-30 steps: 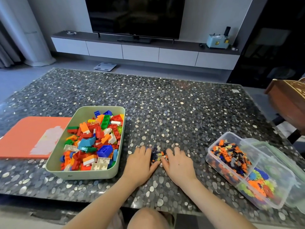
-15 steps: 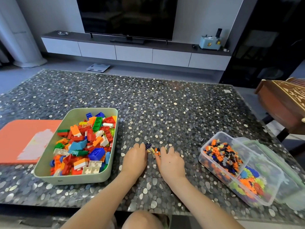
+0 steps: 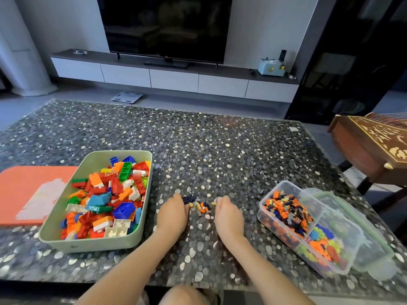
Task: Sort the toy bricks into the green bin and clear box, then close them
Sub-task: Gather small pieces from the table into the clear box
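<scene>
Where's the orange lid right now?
In the head view, the orange lid lies flat at the left edge of the table, right beside the green bin.

Cut off by the picture's left side: orange lid (image 3: 24,192) at the left edge of the tabletop (image 3: 198,150). Cut off on the right: wooden case (image 3: 372,148) beyond the tabletop's right edge. Hidden behind knuckles: fingertips of left hand (image 3: 172,214) and right hand (image 3: 229,216), grip impossible to tell. Too small for shape: loose bricks (image 3: 201,205) between them. Buried in green bin (image 3: 92,244): lower bricks. Blurred through clear box (image 3: 283,183): pieces at its near end.
</scene>
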